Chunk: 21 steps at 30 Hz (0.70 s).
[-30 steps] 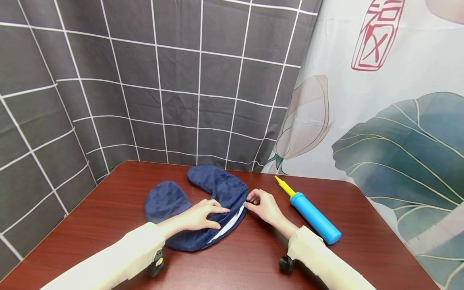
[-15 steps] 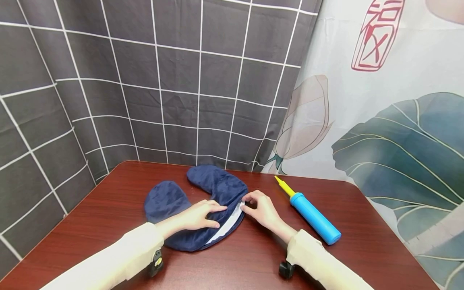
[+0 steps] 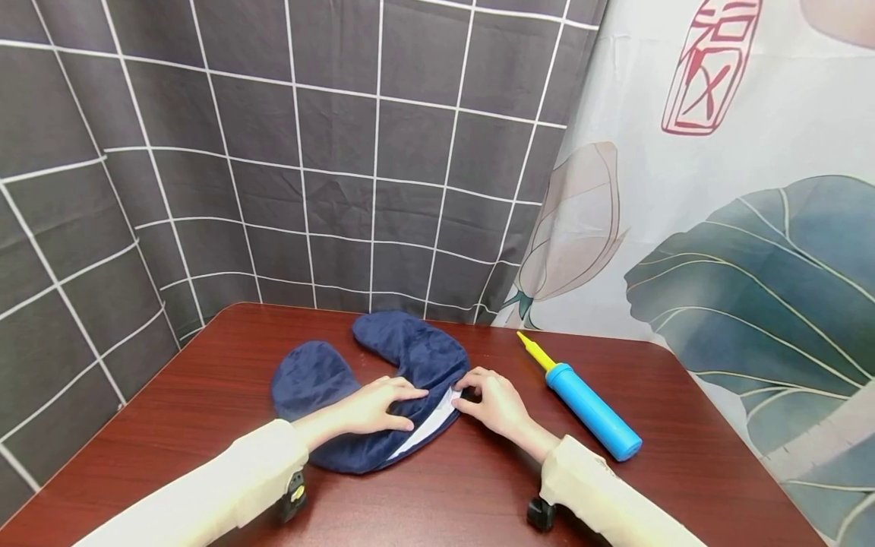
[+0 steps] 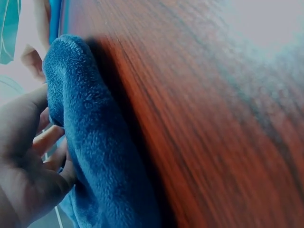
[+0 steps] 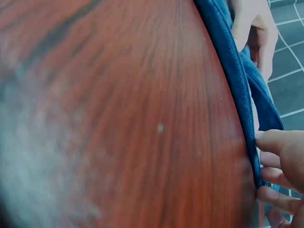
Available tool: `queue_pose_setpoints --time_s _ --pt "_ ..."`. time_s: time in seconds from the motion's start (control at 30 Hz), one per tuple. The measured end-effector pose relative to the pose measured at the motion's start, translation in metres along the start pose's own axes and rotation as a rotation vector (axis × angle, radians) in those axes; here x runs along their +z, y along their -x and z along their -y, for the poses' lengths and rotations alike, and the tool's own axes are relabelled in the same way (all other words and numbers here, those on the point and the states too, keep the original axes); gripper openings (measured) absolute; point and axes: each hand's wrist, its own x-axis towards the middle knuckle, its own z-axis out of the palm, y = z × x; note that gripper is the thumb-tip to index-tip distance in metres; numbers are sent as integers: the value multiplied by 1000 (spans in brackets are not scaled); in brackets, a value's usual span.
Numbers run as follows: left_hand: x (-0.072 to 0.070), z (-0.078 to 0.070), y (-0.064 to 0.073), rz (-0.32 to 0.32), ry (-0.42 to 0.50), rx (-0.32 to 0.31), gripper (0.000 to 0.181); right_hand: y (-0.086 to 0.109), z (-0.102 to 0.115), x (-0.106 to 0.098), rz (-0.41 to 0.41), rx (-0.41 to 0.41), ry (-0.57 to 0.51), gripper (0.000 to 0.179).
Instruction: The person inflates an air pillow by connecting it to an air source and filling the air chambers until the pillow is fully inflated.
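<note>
A navy plush U-shaped neck pillow [image 3: 427, 353] lies on the table, its two ends pointing away. Along its near right edge a zipped slit gapes, baring a strip of white inner material [image 3: 427, 427]. My left hand [image 3: 378, 406] rests on the plush beside that slit, index finger stretched out and thumb apart. At the slit's right end, my right hand [image 3: 495, 403] pinches the edge between thumb and fingers. The right wrist view shows zipper teeth [image 5: 243, 76] along the border; a small metal piece sits by the fingertips. Plush hides part of the left fingers in the left wrist view.
A blue hand pump [image 3: 595, 410] with a yellow nozzle lies to the right of my right hand. The reddish-brown table [image 3: 437, 505] ends at a dark gridded curtain [image 3: 335, 197] behind and a printed cloth [image 3: 588, 228] at the right.
My right hand has moved slightly left and nearer to me, from the pillow's outer corner onto the slit's edge. The left hand stays nearly still.
</note>
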Motion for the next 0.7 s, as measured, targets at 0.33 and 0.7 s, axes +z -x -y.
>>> queue_pose_setpoints --time_s 0.33,0.7 --pt "-8 2 -3 5 -11 66 49 -2 -1 -2 25 -41 36 16" --pt "-21 8 -1 -101 47 58 51 -3 -2 -3 37 -39 15 17"
